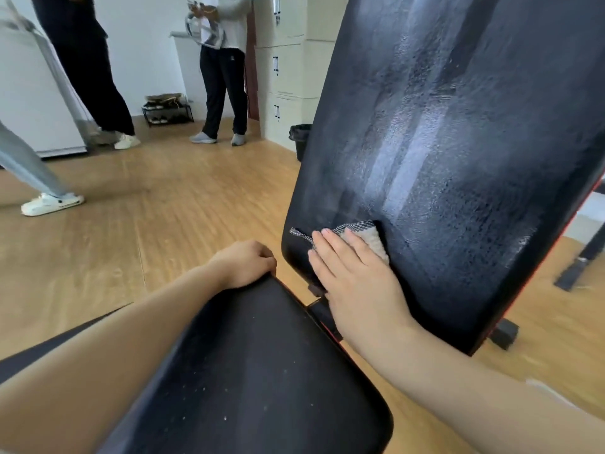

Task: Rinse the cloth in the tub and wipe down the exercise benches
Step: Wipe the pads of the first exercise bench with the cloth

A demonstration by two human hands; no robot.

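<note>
At far left, well apart from the work, other people stood on the wooden floor (163,208). Nearer the middle, the left hand (244,263) curled its fingers over the raised end of the seat pad (262,371), apparently bracing. The seat pad carried pale specks and looked not yet wiped.

Just to its right, the right hand (353,273) lay flat with straight fingers, pressing the cloth (363,235) against the lower edge of the tilted back pad (458,142). Only the cloth's upper part showed beyond the fingertips: a fuzzy beige face with a grey woven border, one corner trailing left.

The cloth looked soft, light and limp, so it would likely bunch or fold over if pushed by one corner. A spread palm over its middle seemed the best hold, with a pinch at the border for lifting. The back pad was firm and textured, with shiny streaks suggesting damp passes; it should take steady pressure without giving. The tub was not in view.
</note>
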